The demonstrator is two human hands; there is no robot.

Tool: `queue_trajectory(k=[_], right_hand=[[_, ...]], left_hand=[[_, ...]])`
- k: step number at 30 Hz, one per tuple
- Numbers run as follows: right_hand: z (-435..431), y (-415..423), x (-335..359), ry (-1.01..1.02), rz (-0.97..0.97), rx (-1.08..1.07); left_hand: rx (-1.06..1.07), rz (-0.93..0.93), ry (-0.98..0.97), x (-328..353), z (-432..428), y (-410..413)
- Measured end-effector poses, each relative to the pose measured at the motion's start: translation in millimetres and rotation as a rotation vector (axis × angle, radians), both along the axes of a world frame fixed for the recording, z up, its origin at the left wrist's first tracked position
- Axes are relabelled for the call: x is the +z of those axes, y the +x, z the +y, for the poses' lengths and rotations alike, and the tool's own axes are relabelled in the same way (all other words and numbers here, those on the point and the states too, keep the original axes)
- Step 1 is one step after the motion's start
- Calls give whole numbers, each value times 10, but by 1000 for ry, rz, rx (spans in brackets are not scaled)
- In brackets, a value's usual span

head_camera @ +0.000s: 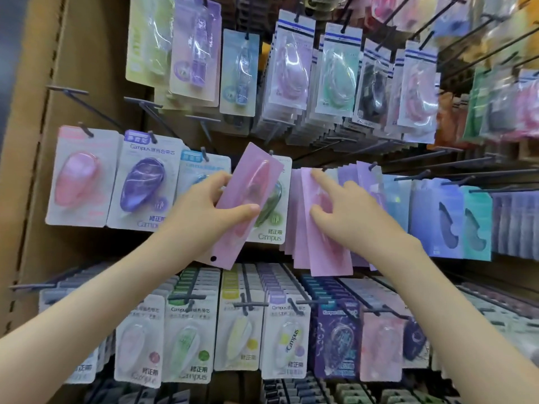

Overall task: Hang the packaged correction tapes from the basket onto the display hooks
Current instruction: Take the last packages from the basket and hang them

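Display rack (87,68) fills the frame, its hooks crowded with carded stock. Centre-right, hanging pink packs (318,252) are touched by the right grip (350,211), which holds nothing, its index finger stretched along the front card. Just left, the left grip (204,208) clasps a pink correction tape pack (248,193), tilted, with its hang hole (213,258) at the bottom. Unturned, it would likely miss the hook, or the swing could knock neighbouring cards loose.

A pink carded correction tape (253,179) sits at the centre of the frame, tilted, its hang hole at the lower-left end, gripped by the left hand (201,211). Just right of it hangs a stack of matching pink packs (329,258), the front one touched by the right hand (350,217).
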State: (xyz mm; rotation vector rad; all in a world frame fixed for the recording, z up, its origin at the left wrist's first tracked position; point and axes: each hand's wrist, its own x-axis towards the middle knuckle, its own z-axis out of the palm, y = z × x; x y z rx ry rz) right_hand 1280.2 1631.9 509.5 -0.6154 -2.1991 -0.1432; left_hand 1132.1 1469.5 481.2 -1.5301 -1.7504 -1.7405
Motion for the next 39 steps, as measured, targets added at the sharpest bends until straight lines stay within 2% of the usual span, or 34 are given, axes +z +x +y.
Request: queue_trajectory(k=[6, 11, 14, 18, 20, 24, 26, 28, 31, 33, 36, 37, 39], right_hand=[[19, -141, -91, -10, 11, -18], [-58, -19, -167, 48, 50, -52], [-194, 182, -234, 320, 166, -16], [-236, 202, -342, 810, 1, 150], [-202, 176, -344, 882, 11, 180], [-124, 269, -357, 758, 77, 143], [-65, 331, -380, 638, 140, 133], [-24, 348, -398, 563, 189, 150], [-40, 312, -394, 613, 125, 173], [-81, 290, -392, 596, 65, 209], [-115, 294, -372, 443, 65, 246], [-111, 297, -357, 361, 105, 252], [-77, 285, -328, 169, 203, 252]], left_hand=[[4, -21, 16, -71, 36, 6], [86, 85, -83, -76, 3, 62], [151, 214, -214, -45, 1, 127], [88, 383, -344, 4, 49, 271], [47, 435, -383, 80, 52, 312], [22, 426, -364, 255, -79, 236], [-54, 310, -224, 292, -152, 171], [-232, 137, -44, 267, -142, 157], [-294, 102, 68, 206, 43, 185], [-254, 137, 78, 217, 154, 215], [-168, 166, 164, 273, 266, 225], [-78, 206, 187, 271, 319, 209], [298, 411, 223, 234, 436, 167]])
